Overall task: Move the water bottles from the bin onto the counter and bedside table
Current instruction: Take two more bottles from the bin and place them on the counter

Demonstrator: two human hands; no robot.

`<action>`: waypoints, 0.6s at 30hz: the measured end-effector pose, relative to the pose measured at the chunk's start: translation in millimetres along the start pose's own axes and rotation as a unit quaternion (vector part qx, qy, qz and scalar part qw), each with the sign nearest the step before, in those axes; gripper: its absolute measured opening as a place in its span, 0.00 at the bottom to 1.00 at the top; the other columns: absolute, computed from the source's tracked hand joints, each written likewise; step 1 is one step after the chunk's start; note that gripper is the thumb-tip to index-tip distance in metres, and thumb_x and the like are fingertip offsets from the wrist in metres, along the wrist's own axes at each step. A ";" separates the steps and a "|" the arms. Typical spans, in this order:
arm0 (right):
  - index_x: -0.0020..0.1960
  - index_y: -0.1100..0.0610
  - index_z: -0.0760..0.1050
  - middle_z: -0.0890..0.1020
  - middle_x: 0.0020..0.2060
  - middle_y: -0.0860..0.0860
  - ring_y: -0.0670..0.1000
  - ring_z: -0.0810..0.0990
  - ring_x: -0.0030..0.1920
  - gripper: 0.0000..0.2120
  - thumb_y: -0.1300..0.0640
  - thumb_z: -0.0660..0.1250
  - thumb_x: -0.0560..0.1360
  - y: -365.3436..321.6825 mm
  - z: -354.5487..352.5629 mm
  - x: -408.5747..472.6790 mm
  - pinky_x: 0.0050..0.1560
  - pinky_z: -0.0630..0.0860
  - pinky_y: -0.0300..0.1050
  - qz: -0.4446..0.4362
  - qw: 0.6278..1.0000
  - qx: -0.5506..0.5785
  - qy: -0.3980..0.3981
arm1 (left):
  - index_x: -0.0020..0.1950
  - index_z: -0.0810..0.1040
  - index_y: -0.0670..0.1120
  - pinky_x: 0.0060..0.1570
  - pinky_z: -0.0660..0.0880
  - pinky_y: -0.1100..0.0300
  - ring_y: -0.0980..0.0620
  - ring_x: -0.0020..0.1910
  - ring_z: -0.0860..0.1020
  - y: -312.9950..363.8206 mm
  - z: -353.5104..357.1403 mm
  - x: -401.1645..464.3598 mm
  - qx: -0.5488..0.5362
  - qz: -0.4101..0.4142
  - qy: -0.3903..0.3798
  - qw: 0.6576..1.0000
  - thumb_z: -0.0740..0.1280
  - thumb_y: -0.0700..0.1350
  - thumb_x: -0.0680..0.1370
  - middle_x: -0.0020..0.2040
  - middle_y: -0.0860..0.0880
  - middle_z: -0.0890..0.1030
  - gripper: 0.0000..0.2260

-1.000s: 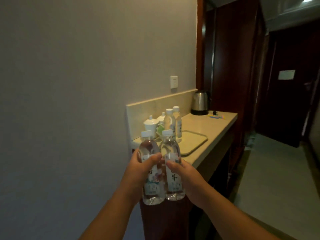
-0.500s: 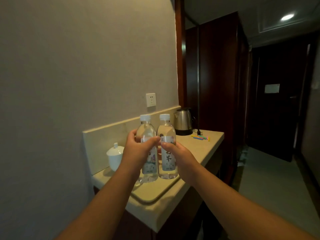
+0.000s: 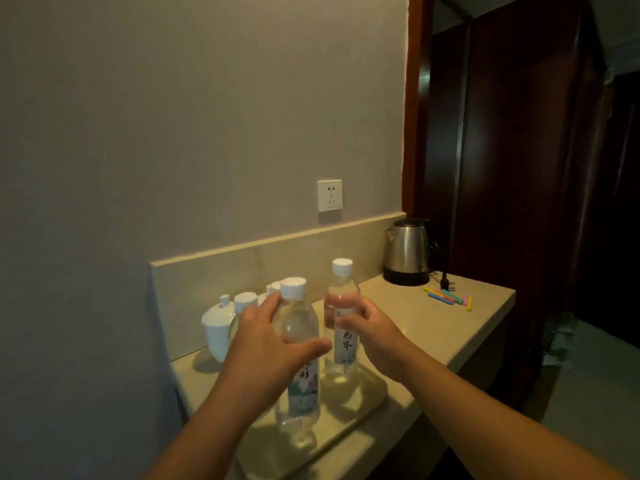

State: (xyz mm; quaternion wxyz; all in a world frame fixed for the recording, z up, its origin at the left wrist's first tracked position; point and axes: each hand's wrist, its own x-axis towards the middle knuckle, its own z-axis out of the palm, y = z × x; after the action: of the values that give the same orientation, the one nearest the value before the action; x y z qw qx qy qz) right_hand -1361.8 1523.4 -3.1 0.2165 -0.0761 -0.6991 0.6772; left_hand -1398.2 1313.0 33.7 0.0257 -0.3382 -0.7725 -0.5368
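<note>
Two bottles upright on tray, both hands on them

Left hand (image 3: 266,344) wraps near bottle (image 3: 300,355) around its upper body, thumb across the front, fingers curled behind up toward the white cap. Bottle stands upright, base on the tray (image 3: 367,393) at counter's (image 3: 415,320) near edge.

Right hand (image 3: 372,336) grips far bottle (image 3: 343,317) at label height, fingers seen through the clear plastic. This one also upright on the tray, just beside the near bottle, a bit further from the near edge. Whether the two bottles touch: can't tell.

More bottles behind left hand, toward the backsplash; only white caps (image 3: 245,301) show, count unclear. White lidded cup (image 3: 216,327) at counter's left end, close to the wall.

Far end of counter: steel kettle (image 3: 407,252) on its black base, in the back corner against the backsplash. Black plug and cord lie beside it. Small bundle of coloured sticks (image 3: 448,297), nr the front edge at that far end; well apart from the tray.

Wall socket (image 3: 329,195) on the wall above the backsplash, abt mid-counter. Dark wood panelling right of the counter. Light dim, warm cast.
</note>
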 end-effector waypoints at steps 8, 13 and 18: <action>0.66 0.46 0.74 0.82 0.63 0.51 0.55 0.80 0.64 0.22 0.51 0.72 0.72 38.5 8.8 48.5 0.66 0.75 0.58 0.016 0.990 -0.021 -0.138 | 0.57 0.73 0.65 0.56 0.80 0.54 0.55 0.55 0.79 -9.3 -1.4 -37.0 0.063 -0.075 0.103 0.990 0.83 0.50 0.64 0.58 0.56 0.76 0.29; 0.70 0.46 0.71 0.80 0.65 0.50 0.55 0.79 0.65 0.27 0.46 0.73 0.73 38.0 7.9 57.2 0.63 0.77 0.59 0.001 0.980 -0.019 -0.200 | 0.59 0.72 0.66 0.50 0.78 0.62 0.60 0.53 0.78 -13.0 -0.1 -54.0 0.082 -0.095 0.175 0.977 0.81 0.50 0.66 0.57 0.59 0.78 0.28; 0.74 0.50 0.69 0.78 0.67 0.54 0.58 0.78 0.67 0.32 0.49 0.73 0.73 29.3 0.4 56.1 0.69 0.72 0.66 -0.007 0.975 -0.031 -0.219 | 0.73 0.70 0.55 0.58 0.80 0.52 0.55 0.56 0.77 -9.6 11.4 -54.4 0.125 -0.116 0.206 0.964 0.81 0.51 0.67 0.58 0.57 0.72 0.37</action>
State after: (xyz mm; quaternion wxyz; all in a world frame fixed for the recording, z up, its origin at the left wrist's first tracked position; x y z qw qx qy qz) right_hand -1417.6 1547.6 -20.6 0.0605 0.0717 -0.7504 0.6543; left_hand -1358.0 1293.8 -0.9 0.1633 -0.1223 -0.8455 -0.4934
